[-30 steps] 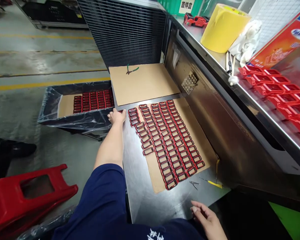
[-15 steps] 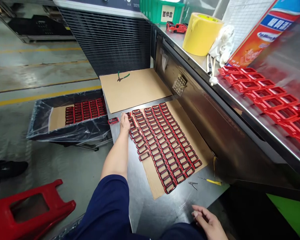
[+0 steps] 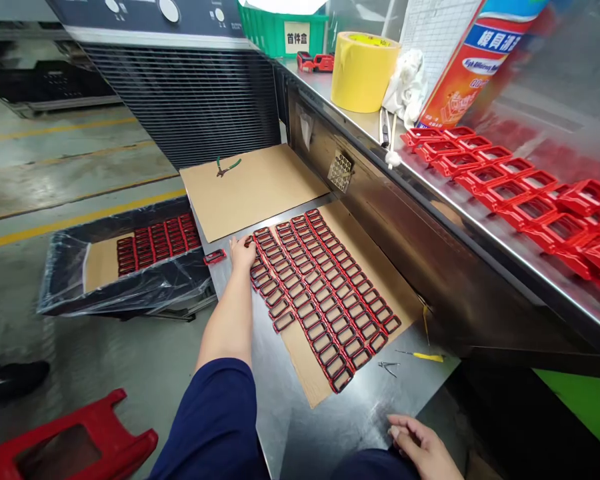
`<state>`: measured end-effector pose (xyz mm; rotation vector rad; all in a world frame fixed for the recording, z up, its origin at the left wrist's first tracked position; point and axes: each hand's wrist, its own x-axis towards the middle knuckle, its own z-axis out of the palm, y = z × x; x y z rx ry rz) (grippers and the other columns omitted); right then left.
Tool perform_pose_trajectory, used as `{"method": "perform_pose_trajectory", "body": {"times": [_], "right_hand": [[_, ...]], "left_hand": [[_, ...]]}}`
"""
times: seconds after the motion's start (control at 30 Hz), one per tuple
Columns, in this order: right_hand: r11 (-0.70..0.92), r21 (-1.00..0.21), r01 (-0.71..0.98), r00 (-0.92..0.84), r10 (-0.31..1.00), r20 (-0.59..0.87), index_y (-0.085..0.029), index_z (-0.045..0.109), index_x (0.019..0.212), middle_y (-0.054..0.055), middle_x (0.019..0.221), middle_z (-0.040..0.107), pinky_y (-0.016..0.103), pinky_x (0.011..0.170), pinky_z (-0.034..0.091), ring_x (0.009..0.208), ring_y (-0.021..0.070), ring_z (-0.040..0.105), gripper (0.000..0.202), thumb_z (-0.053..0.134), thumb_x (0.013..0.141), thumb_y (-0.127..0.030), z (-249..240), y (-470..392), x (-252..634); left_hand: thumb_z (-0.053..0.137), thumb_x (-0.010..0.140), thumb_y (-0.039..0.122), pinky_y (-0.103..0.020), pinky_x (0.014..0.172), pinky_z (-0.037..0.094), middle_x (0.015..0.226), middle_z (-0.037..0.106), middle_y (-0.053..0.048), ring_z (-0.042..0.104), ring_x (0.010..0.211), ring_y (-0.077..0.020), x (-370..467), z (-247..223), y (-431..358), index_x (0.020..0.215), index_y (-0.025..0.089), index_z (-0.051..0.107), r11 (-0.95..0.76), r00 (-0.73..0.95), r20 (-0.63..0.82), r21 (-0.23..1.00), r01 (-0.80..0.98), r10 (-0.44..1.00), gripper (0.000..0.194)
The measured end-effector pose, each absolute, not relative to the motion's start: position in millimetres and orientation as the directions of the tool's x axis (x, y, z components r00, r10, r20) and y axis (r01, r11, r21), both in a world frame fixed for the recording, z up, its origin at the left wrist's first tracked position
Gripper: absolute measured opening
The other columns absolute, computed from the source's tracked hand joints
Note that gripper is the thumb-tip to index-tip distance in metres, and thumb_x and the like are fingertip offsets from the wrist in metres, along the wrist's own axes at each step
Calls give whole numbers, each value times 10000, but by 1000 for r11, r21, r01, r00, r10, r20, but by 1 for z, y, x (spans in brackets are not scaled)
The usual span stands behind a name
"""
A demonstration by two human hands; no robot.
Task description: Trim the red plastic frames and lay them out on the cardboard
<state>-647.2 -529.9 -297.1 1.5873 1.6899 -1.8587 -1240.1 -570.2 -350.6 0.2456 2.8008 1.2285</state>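
Observation:
Rows of red and black rectangular frames [image 3: 320, 293] lie on a cardboard sheet on the metal table. My left hand [image 3: 243, 254] is at the far left corner of these rows, its fingers closed on a frame [image 3: 250, 241] that is partly hidden. Just left of that hand, a single red frame [image 3: 215, 257] rests at the table's edge. Near the front edge, my right hand [image 3: 420, 443] hangs with loosely curled fingers and nothing in them. Small nippers [image 3: 390, 368] and a yellow-handled tool [image 3: 429, 357] lie beyond it.
Green-handled pliers [image 3: 227, 167] lie on another cardboard sheet [image 3: 255, 193]. A lined bin [image 3: 130, 293] with more frames stands left of the table. On the right shelf are yellow tape [image 3: 365, 73], a spray can [image 3: 475, 63] and red parts [image 3: 510, 193].
The view has shifted, so the shelf and its items appear farther left. My left hand remains at the far left corner, now with a dark frame showing at its fingertips. My right hand has hardly moved.

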Motion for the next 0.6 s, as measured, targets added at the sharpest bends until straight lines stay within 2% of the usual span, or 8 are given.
{"method": "perform_pose_trajectory", "body": {"times": [0.2,0.43,0.53,0.6], "right_hand": [[-341,-624,703,-429,496,-755,-124,760,1017,67,766,616,263,682,453,711,199,550,720,681,586,-696,-301,-532,-649],[-317,-658,683,-456,520,-723,-131,748,1063,65,823,649,263,710,464,752,201,583,651,678,677,-650,-297,-533,-634],[-349,-685,639,-470,528,-707,-124,741,1064,60,813,653,252,700,460,749,186,590,608,691,692,-602,-302,-530,-623],[-401,-692,601,-444,552,-706,-114,745,1009,50,736,638,248,646,450,677,171,580,583,712,654,-576,-312,-526,-610]], "left_hand": [[638,925,324,-575,1104,392,1434,504,-121,470,1335,-308,-1235,-345,-551,1253,159,598,702,-988,-22,706,93,154,369],[627,930,335,-585,1118,367,1445,490,-121,449,1353,-314,-1204,-307,-556,1276,167,579,647,-997,-14,762,37,73,388],[523,967,279,-559,1174,294,1430,491,-150,399,1390,-303,-1160,-281,-562,1285,148,558,586,-999,11,810,31,37,346],[395,978,217,-502,1214,240,1458,443,-189,325,1441,-284,-1108,-266,-561,1314,111,513,524,-998,36,850,57,50,371]]}}
